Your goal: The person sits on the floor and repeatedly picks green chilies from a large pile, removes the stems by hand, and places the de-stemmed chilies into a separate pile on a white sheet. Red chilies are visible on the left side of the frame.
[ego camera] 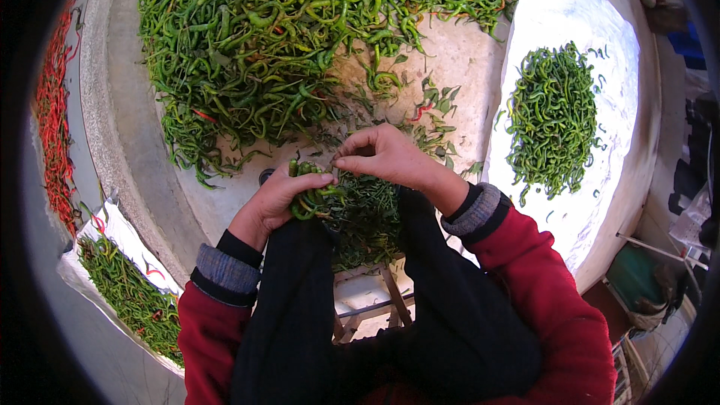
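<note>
My left hand [283,194] is closed around a bunch of green chili peppers [309,202], above my left knee. Just to its right, my right hand [374,157] has thumb and forefinger brought together at the stem end of the bunch; whether something small is between the fingertips cannot be told. Beneath both hands, between my knees, lies a dark green heap of stems and leaves [368,219]. Beyond the hands spreads a large pile of long green chilies [242,62] with a few red ones in it.
On a white sheet [607,124] at the right lies a smaller pile of green chilies [554,118]. Loose leaves [441,101] are scattered on the floor ahead. At the left are red chilies [54,124] and a white sack [126,225] with green chilies. A wooden stool frame [394,292] shows between my legs.
</note>
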The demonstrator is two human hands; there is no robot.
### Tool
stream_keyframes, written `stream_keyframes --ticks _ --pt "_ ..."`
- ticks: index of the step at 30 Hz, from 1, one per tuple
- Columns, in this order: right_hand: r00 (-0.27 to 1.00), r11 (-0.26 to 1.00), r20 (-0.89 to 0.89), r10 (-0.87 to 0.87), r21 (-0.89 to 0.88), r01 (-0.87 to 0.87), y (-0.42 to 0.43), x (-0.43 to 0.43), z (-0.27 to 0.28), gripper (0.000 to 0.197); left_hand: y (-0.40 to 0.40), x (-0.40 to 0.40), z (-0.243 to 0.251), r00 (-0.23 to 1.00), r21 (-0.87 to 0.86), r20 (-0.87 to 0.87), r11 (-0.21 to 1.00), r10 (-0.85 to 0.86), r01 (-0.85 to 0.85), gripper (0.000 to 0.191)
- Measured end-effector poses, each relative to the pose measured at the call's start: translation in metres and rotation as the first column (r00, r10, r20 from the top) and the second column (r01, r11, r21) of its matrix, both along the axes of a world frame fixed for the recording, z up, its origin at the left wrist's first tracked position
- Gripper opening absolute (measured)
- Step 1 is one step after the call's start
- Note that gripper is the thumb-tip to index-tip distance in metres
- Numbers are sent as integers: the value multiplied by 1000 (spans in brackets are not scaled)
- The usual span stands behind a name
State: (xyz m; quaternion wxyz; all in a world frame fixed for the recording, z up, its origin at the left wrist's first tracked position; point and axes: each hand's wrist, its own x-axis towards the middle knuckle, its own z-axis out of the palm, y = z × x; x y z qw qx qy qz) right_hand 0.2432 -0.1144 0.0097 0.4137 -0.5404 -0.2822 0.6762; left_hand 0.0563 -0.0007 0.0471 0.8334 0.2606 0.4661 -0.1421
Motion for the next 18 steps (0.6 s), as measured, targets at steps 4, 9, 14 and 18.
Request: stream_keyframes --ticks 4,9,14,18 --pt "987 997 156 32 58 -42 -1 -1 -2 21 -3 1 -4 991 201 9 971 -132 127 20" --pt "959 987 281 39 139 -81 -1 -1 -1 19 -4 -1 -15 949 518 -65 803 -307 295 20" --pt "924 975 367 106 144 -169 1 3 7 18 -7 -3 -21 902 777 -123 525 -414 347 25" --pt "919 975 388 68 168 -144 3 1 11 16 -8 -2 -22 905 791 -144 503 -400 349 26"
